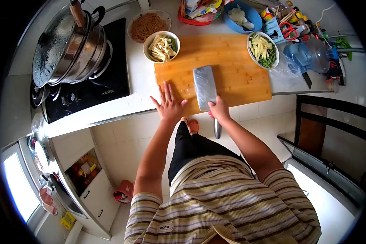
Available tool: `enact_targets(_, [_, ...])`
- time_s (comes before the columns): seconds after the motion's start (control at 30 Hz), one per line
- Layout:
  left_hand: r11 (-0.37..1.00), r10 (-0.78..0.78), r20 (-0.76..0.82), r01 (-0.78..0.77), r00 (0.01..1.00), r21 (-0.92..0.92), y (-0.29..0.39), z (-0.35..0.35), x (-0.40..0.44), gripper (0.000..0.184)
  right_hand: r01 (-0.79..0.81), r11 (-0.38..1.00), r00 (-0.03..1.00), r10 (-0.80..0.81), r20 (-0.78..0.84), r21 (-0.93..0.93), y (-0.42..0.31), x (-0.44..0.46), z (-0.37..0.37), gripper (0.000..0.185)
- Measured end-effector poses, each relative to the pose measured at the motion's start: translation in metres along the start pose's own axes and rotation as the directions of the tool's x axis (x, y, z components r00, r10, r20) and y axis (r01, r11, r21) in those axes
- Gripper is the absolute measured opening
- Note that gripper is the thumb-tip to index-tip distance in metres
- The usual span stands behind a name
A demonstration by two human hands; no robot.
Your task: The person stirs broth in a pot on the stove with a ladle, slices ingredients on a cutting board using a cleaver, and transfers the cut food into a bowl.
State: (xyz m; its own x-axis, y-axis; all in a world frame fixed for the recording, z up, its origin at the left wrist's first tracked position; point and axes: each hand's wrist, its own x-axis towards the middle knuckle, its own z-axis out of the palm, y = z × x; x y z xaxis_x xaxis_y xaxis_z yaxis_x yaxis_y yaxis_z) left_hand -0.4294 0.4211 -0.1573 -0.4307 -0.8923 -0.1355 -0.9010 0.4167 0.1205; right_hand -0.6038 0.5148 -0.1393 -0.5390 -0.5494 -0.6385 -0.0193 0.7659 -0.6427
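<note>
My right hand (219,109) is closed around a cleaver (205,84), near where its handle meets the blade. The broad blade lies over the front part of a wooden cutting board (242,85). With fingers spread, my left hand (169,105) rests at the board's front left edge and holds nothing. Beyond it, a white bowl (162,47) of pale sliced strips with some green overlaps the board's back left corner. At the back right is another white bowl (263,50), with pale yellow sticks and chopped green pieces.
Left of the board, a lidded steamer pot (65,49) stands on a black stove (105,77). Along the back are a plate of brown shreds (148,25), a red basket (199,21) and a blue bowl (243,17). Red scissors (288,31) and a large water bottle (307,55) are at right.
</note>
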Motion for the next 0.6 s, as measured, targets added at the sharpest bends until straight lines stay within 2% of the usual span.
enact_targets(0.13, [0.988,0.075,-0.097,-0.087,0.992,-0.126,0.018,0.01,0.005,0.088,0.069,0.992,0.996,-0.063,0.066,-0.101,-0.009,-0.005,0.029,0.016])
enact_targets(0.23, [0.981,0.093,-0.109,-0.11,0.99,-0.162,0.026,0.011,0.008,0.085,0.302,0.933,0.953,-0.297,0.054,-0.194,0.041,0.028,0.059,0.015])
enact_targets(0.3, [0.974,0.12,-0.134,-0.143,0.984,-0.175,0.025,0.008,0.005,0.083,0.316,0.938,0.949,-0.309,0.065,-0.144,0.039,0.026,0.059,0.014])
enact_targets(0.4, [0.964,0.218,-0.15,-0.236,0.964,-0.12,0.023,-0.001,0.001,0.077,0.245,0.961,0.96,-0.258,0.106,0.128,0.031,0.012,0.061,0.013])
enact_targets(0.47, [0.965,0.219,-0.156,-0.238,0.963,-0.112,0.021,-0.016,0.003,0.075,-0.01,0.959,0.969,-0.06,0.239,0.284,-0.015,-0.025,0.048,0.016])
enact_targets(0.53, [0.966,0.201,-0.204,-0.228,0.958,-0.119,0.009,-0.032,0.006,0.074,0.048,0.926,0.964,-0.141,0.226,0.375,-0.023,-0.031,0.05,0.014])
enact_targets(0.57, [0.834,0.171,-0.305,-0.303,0.937,-0.461,-0.001,-0.04,0.008,0.073,0.054,0.908,0.955,-0.169,0.244,0.416,-0.028,-0.032,0.053,0.013])
enact_targets(0.6, [0.575,0.108,-0.39,-0.378,0.914,-0.726,-0.012,-0.051,0.011,0.073,0.067,0.888,0.945,-0.203,0.258,0.454,-0.034,-0.032,0.052,0.013])
